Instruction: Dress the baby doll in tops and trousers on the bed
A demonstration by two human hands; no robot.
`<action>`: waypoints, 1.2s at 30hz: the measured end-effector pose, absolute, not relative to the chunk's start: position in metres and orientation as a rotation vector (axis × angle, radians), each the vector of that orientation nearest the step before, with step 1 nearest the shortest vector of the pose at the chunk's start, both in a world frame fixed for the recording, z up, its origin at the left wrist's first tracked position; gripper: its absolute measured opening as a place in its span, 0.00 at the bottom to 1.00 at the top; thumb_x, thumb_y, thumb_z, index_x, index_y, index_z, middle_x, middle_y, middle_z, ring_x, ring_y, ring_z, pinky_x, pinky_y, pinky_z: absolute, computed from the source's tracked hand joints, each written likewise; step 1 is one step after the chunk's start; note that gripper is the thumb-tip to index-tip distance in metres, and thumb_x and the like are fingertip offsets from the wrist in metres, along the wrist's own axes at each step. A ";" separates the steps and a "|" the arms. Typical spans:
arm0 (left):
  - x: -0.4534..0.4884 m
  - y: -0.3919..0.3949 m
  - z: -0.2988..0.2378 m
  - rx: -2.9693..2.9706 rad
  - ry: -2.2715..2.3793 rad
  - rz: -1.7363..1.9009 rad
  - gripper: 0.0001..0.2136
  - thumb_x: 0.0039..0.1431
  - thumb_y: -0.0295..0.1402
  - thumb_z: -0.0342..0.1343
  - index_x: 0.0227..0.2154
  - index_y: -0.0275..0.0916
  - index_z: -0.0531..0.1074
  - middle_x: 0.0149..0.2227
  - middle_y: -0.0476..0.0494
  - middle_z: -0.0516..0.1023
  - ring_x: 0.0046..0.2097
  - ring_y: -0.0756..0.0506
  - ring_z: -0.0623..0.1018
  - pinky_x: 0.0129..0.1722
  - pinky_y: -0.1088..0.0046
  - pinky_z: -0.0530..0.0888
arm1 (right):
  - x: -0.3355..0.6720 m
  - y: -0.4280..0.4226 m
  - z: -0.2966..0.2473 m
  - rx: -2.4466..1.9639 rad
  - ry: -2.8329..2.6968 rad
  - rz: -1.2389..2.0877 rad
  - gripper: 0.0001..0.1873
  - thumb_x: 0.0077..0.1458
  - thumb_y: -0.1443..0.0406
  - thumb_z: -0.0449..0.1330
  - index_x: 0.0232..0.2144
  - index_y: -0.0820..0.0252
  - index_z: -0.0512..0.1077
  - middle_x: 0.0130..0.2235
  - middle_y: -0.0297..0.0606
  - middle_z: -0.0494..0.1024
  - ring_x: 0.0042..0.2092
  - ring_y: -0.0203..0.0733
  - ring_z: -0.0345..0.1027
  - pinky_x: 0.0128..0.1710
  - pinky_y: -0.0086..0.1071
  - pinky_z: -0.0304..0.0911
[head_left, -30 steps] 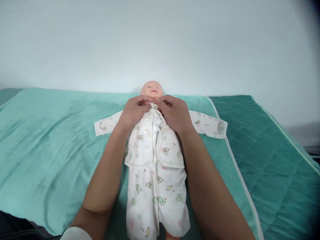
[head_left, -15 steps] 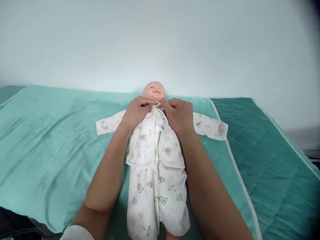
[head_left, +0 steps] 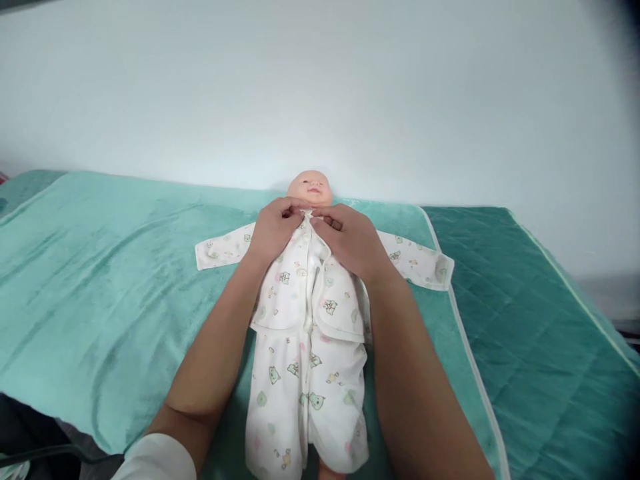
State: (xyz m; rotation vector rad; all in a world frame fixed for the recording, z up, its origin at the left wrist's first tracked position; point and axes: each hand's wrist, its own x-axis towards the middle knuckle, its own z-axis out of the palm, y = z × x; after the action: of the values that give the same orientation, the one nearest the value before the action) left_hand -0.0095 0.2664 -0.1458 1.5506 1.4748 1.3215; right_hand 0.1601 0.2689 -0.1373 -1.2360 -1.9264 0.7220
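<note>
Doll (head_left: pixel 309 189): on its back on the light green blanket (head_left: pixel 125 280), head toward the wall (head_left: pixel 320 100), dressed in a white printed jacket (head_left: pixel 285 300) and matching trousers (head_left: pixel 277 407). Both jacket sleeves lie spread out to the sides; the one on my right reaches the edge of the darker quilted cover (head_left: pixel 525 300).

My left hand (head_left: pixel 279 230) is at the neck, thumb and forefinger closed to a narrow pinch on the collar (head_left: pixel 307 213). My right hand (head_left: pixel 347 237) meets it from the other side, its thumb and forefinger likewise drawn together on the collar edge. The remaining fingers are curled. Whether a fastener sits between the tips I cannot tell.

Below the collar the front edges part toward the hem. I judge the step in hand to be joining the jacket at the neck. The next move calls for level edges and a firm press.
</note>
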 end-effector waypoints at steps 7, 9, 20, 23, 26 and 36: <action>0.001 0.237 -0.142 1.519 1.519 1.535 0.06 0.60 0.28 0.57 0.37 0.41 0.78 0.36 0.48 0.81 0.39 0.48 0.78 0.44 0.70 0.73 | 0.166 0.247 -0.125 -1.310 -2.011 0.801 0.18 0.62 0.55 0.57 0.50 0.54 0.76 0.41 0.36 0.75 0.41 0.43 0.69 0.46 0.39 0.62; 0.004 0.225 -0.143 1.569 1.531 1.513 0.06 0.61 0.30 0.57 0.37 0.41 0.79 0.36 0.48 0.81 0.39 0.48 0.77 0.44 0.70 0.72 | 0.169 0.238 -0.125 -1.312 -1.980 0.777 0.18 0.63 0.55 0.57 0.50 0.54 0.75 0.40 0.36 0.75 0.42 0.44 0.69 0.48 0.40 0.62; 0.010 0.196 -0.152 1.689 1.458 1.509 0.03 0.62 0.31 0.60 0.34 0.42 0.79 0.40 0.46 0.77 0.41 0.48 0.75 0.42 0.70 0.70 | 0.150 0.186 -0.148 -1.423 -1.657 0.511 0.12 0.58 0.59 0.59 0.42 0.58 0.72 0.44 0.39 0.74 0.35 0.38 0.68 0.42 0.37 0.64; 0.008 0.195 -0.152 1.686 1.455 1.474 0.02 0.60 0.30 0.61 0.34 0.42 0.78 0.40 0.47 0.77 0.42 0.48 0.73 0.43 0.70 0.70 | 0.150 0.185 -0.151 -1.408 -1.618 0.576 0.10 0.58 0.59 0.58 0.38 0.57 0.71 0.39 0.37 0.75 0.34 0.38 0.67 0.41 0.36 0.63; 0.007 0.196 -0.152 1.654 1.494 1.459 0.01 0.59 0.29 0.61 0.32 0.41 0.76 0.40 0.47 0.76 0.41 0.48 0.73 0.44 0.70 0.70 | 0.150 0.191 -0.150 -1.402 -1.594 0.634 0.09 0.58 0.60 0.58 0.38 0.57 0.72 0.36 0.36 0.75 0.34 0.38 0.66 0.40 0.35 0.62; 0.012 0.203 -0.136 1.654 1.606 1.402 0.07 0.63 0.30 0.58 0.28 0.40 0.73 0.52 0.43 0.75 0.58 0.42 0.71 0.59 0.64 0.67 | 0.172 0.213 -0.133 -1.337 -1.430 1.095 0.13 0.51 0.57 0.65 0.34 0.60 0.80 0.28 0.34 0.75 0.27 0.34 0.60 0.27 0.30 0.54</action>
State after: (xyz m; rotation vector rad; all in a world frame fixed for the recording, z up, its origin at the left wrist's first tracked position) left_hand 0.0119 0.2031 -0.1361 1.6543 1.6057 1.4024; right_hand 0.1716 0.2129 -0.1331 -1.3368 -1.4304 1.0950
